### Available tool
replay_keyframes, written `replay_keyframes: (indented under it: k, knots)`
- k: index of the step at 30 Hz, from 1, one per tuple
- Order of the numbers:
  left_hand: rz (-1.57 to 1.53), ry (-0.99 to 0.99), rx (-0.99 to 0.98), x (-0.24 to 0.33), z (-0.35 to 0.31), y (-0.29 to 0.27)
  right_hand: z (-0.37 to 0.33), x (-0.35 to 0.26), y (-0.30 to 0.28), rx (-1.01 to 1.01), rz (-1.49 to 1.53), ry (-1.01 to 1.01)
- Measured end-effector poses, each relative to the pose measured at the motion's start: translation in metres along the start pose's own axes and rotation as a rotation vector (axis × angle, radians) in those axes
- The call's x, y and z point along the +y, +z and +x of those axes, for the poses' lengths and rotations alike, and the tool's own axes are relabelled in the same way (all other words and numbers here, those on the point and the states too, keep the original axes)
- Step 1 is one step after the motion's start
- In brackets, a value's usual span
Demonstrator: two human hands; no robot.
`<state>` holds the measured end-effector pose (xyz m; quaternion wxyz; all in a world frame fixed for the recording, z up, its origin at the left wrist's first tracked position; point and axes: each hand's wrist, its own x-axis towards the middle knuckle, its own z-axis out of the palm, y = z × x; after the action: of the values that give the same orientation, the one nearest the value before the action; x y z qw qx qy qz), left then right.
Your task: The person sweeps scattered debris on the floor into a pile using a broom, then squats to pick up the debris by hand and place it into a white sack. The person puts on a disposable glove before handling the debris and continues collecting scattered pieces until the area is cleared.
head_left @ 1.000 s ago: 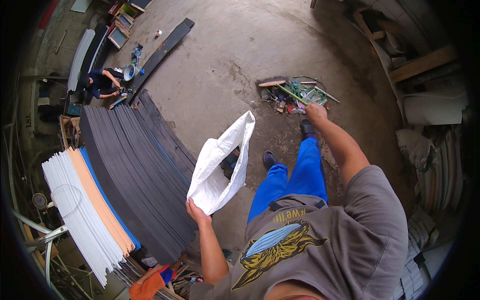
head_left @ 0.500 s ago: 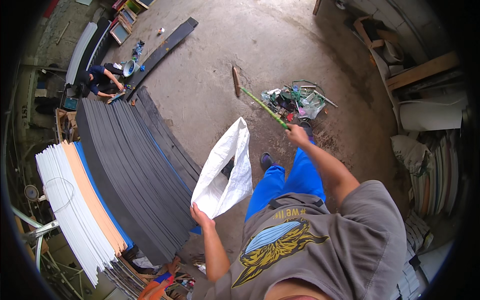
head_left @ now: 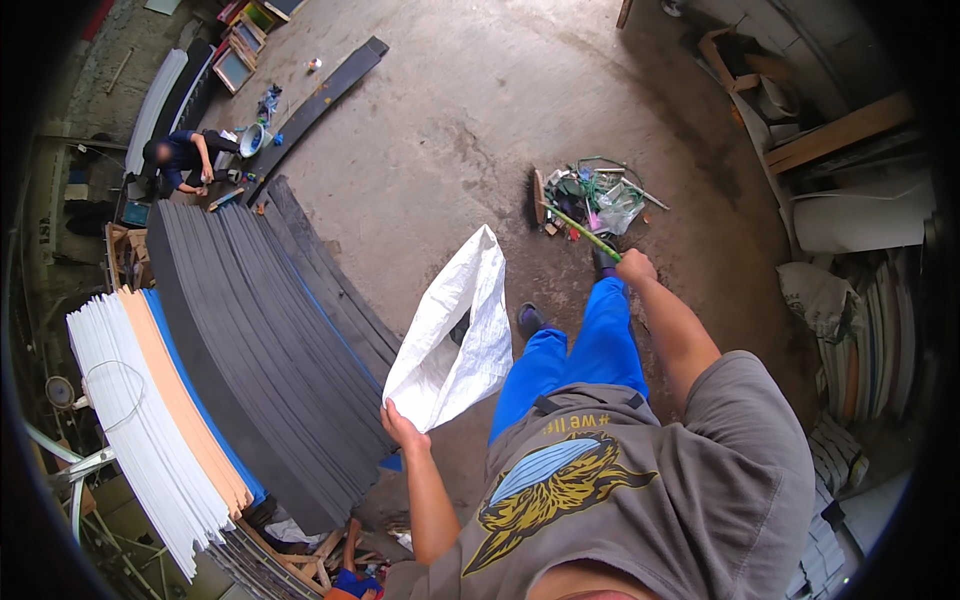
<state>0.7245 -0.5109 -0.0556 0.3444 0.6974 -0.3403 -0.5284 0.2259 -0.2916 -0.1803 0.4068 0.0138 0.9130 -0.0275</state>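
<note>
My left hand (head_left: 404,425) is closed on the lower edge of a white woven sack (head_left: 452,350), whose mouth gapes. Wrapped round the green handle of a broom (head_left: 590,235) is my right hand (head_left: 635,267). The broom's head (head_left: 539,196) stands on the concrete floor at the left side of a heap of mixed rubbish (head_left: 605,195), touching or almost touching it. In the heap are clear plastic, green strands, sticks and small scraps. One of my shoes (head_left: 606,262) is just below the heap; the other is beside the sack.
Stacks of dark grey sheets (head_left: 260,350) and white sheets (head_left: 150,420) fill the left side. A co-worker (head_left: 185,165) crouches at the far left near a bucket (head_left: 252,140) and a long dark beam (head_left: 315,115). Boards and a white roll (head_left: 865,222) line the right wall.
My right hand has swung the broom rightward, bringing its head from open floor to the heap's left side. The sack stays in my left hand, nearly in place.
</note>
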Motion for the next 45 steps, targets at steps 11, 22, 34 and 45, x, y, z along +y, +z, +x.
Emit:
replay_keyframes:
  k: [11, 22, 34, 45]
  knots:
    - [0.001, 0.043, -0.043, -0.005, 0.028, 0.008, -0.065, 0.079, -0.025, 0.050, -0.167, -0.379]
    - [0.165, 0.192, -0.109, 0.022, 0.045, 0.064, -0.003, 0.115, -0.057, 0.064, -0.282, -0.268]
    - [0.280, 0.650, 0.056, 0.133, 0.079, 0.177, 0.042, 0.206, -0.138, 0.172, 0.043, -0.249]
    - [0.448, 0.769, 0.095, -0.015, 0.099, 0.358, 0.266, 0.262, -0.131, 0.704, -0.286, -0.331]
